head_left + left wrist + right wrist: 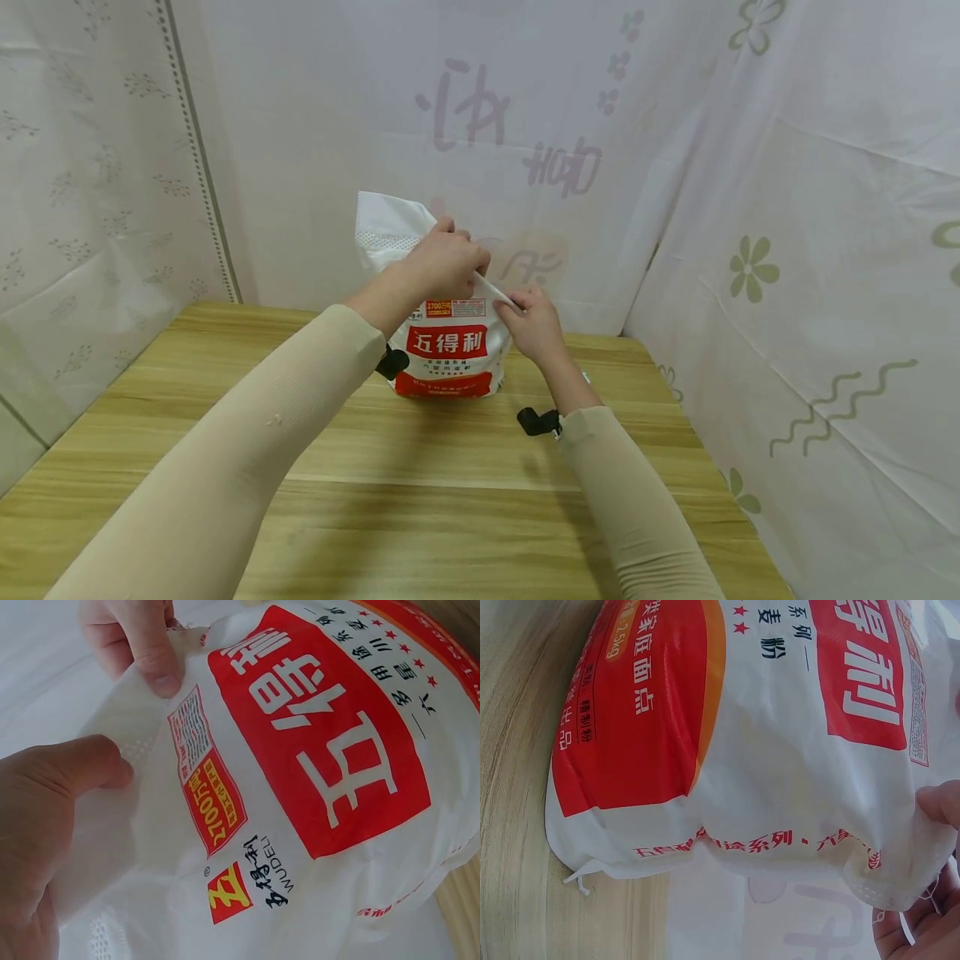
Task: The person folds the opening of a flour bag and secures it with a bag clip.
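Head view: a white printed bag stands on a wood-grain surface, directly below a person's fingers. The left hand has its fingers curled round the bag's top edge. The right hand, lower and to the right, pinches the same edge near its end, and a strip of that edge runs between the two sets of fingers. A white flap rises to the left of the left fingers. Pale patterned cloth hangs behind the fingers. Beige sleeves cover the arms.

Left wrist view: the left thumb lies on the bag's white front. The right fingers grip farther along. Below them, a red panel bears large white characters.

Right wrist view: the right thumb rests on the front, other fingers behind, clamping a top corner. Well apart from these fingers, a short string hangs from a bottom corner.
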### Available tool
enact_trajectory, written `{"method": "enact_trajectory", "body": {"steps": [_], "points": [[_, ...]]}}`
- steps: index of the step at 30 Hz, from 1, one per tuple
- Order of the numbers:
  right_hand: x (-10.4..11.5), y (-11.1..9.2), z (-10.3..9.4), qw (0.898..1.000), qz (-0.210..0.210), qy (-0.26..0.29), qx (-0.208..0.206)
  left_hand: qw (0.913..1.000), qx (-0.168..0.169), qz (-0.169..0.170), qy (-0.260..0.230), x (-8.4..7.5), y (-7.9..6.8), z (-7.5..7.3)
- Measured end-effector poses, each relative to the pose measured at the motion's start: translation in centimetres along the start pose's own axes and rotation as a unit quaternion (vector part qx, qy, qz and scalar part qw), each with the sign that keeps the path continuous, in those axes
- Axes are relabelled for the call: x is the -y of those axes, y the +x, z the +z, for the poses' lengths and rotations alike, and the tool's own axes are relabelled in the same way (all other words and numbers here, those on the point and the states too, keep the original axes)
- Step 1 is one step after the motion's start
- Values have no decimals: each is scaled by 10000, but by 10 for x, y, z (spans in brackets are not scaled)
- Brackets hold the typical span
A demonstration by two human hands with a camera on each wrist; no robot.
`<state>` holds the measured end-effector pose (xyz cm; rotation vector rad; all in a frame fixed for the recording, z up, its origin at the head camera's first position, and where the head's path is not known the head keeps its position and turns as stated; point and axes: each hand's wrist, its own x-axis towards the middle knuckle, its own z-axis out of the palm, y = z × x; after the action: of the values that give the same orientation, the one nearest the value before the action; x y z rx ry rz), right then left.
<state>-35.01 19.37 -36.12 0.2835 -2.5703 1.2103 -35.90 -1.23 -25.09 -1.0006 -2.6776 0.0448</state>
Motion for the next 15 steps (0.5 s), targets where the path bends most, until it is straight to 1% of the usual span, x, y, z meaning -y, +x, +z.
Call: {"method": "enact_trajectory", "body": {"steps": [6,12,15], "points": [[-3,-1,1,9999,101,33,33,10000,-71,-26,38,0,1,3],[-3,0,1,9998,115,-101,-100,9994,-312,-89,104,0,1,4],[-2,0,1,9998,110,-90,-121,9991,-365,-114,163,0,2,3]]}}
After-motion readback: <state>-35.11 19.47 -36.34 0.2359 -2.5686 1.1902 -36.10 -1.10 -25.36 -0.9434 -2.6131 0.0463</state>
